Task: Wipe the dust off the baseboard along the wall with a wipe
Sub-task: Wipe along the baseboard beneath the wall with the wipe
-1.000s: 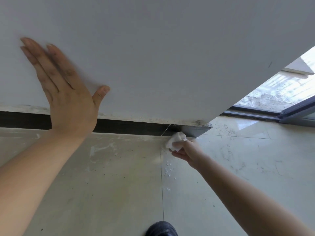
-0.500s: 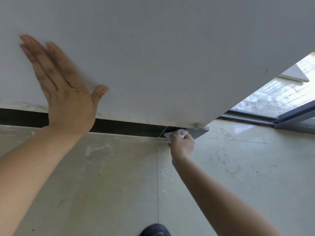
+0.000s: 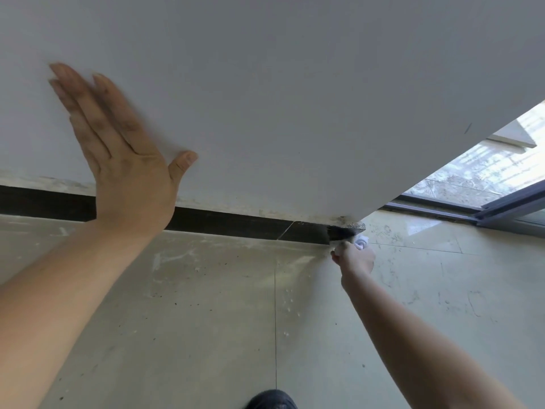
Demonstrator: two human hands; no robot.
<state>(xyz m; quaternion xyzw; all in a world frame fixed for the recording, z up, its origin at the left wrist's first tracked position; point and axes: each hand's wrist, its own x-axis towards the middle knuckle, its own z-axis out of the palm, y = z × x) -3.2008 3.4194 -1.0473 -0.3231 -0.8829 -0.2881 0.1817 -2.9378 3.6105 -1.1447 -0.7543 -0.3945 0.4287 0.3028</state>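
Observation:
A dark baseboard point(image 3: 236, 224) runs along the foot of the white wall point(image 3: 295, 98), ending at the wall's corner on the right. My right hand point(image 3: 355, 256) is shut on a crumpled white wipe point(image 3: 360, 242) and presses it against the baseboard's right end, by the corner. My left hand point(image 3: 124, 160) lies flat on the wall with its fingers spread, holding nothing; it hides a stretch of the baseboard behind it.
The pale floor tiles point(image 3: 206, 320) carry dust, smears and small white specks near a grout line. A sliding door track point(image 3: 442, 211) with a glass pane lies past the corner at the right. The toe of a dark shoe point(image 3: 272, 399) shows at the bottom edge.
My right hand has carried the wipe from the floor up onto the baseboard and then rightward to its end at the corner. My left hand has stayed flat on the wall.

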